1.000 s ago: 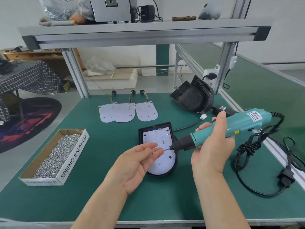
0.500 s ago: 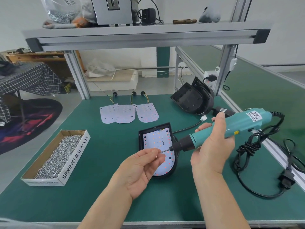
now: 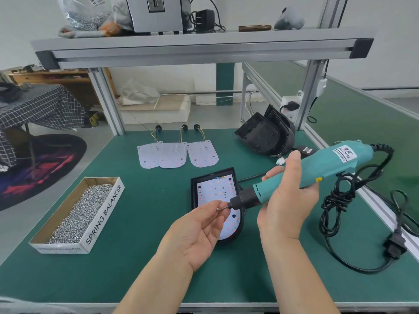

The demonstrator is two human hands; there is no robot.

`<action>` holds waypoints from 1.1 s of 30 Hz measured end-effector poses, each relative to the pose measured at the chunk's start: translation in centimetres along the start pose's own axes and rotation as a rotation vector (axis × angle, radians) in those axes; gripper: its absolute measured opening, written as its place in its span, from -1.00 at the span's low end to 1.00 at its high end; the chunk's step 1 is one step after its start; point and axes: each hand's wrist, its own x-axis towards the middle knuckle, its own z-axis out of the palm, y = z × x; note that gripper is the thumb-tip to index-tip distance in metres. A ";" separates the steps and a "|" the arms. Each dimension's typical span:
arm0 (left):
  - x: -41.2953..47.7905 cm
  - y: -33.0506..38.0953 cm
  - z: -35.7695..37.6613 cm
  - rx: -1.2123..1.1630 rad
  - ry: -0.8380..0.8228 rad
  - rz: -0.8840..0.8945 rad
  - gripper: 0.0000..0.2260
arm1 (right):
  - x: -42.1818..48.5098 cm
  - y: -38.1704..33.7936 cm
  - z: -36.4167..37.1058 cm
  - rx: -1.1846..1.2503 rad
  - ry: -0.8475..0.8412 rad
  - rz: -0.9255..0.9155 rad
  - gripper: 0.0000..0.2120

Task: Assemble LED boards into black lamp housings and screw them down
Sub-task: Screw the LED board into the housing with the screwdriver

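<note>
Pinching a small screw (image 3: 218, 208) in the left hand (image 3: 199, 232), feeding it onto the bit, probably to seat it. Wrapped tight around the teal screwdriver (image 3: 301, 175), right hand (image 3: 288, 205), tilted toward the left. Directly beneath both hands, LED board (image 3: 215, 191) seated in black housing (image 3: 194, 189). Beyond the hands, spare boards (image 3: 176, 155); left of them, screw box (image 3: 74, 214), within reach.

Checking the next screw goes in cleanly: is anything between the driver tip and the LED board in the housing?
Only the left hand, whose fingers hold a screw at the screwdriver tip above the LED board.
</note>
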 end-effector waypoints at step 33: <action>0.4 -3.0 0.6 0.059 0.037 0.331 -0.68 | 0.8 0.7 -0.4 0.041 0.031 -0.076 -0.70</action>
